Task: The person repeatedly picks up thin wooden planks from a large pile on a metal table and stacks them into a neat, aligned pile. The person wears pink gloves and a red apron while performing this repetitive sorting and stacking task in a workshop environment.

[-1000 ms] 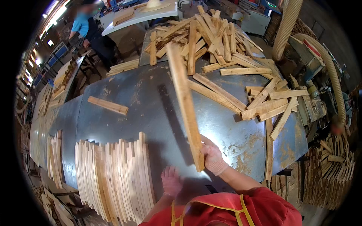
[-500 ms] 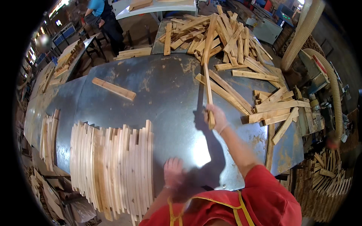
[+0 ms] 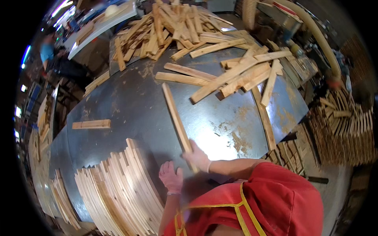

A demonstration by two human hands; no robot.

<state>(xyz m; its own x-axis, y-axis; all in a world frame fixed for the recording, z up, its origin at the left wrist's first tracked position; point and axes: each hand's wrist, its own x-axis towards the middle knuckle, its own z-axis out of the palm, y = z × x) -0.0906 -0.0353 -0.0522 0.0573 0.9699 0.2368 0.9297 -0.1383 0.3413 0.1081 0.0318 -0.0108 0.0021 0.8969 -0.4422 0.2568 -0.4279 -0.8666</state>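
My right hand (image 3: 198,156), in a pale glove, is closed round the near end of a wooden strip (image 3: 175,117). The strip points away from me above the metal tabletop (image 3: 130,106), tilted a little left. My left hand (image 3: 171,177), also gloved, has its fingers stretched out and nothing in it. It is between the held strip and a row of pale wooden strips (image 3: 118,188) set side by side at the table's near left. Whether its palm touches the tabletop I cannot tell.
A large heap of wooden strips (image 3: 169,29) covers the far end. A smaller stack (image 3: 244,74) lies at the right. One loose strip (image 3: 91,124) and a small bundle (image 3: 64,200) lie left. A ribbed hose (image 3: 321,37) curves over machinery. Another person (image 3: 65,65) stands far left.
My right hand has drawn the strip nearer, away from the heap and towards the row. My left hand's fingers have straightened. The view has swung to the right.
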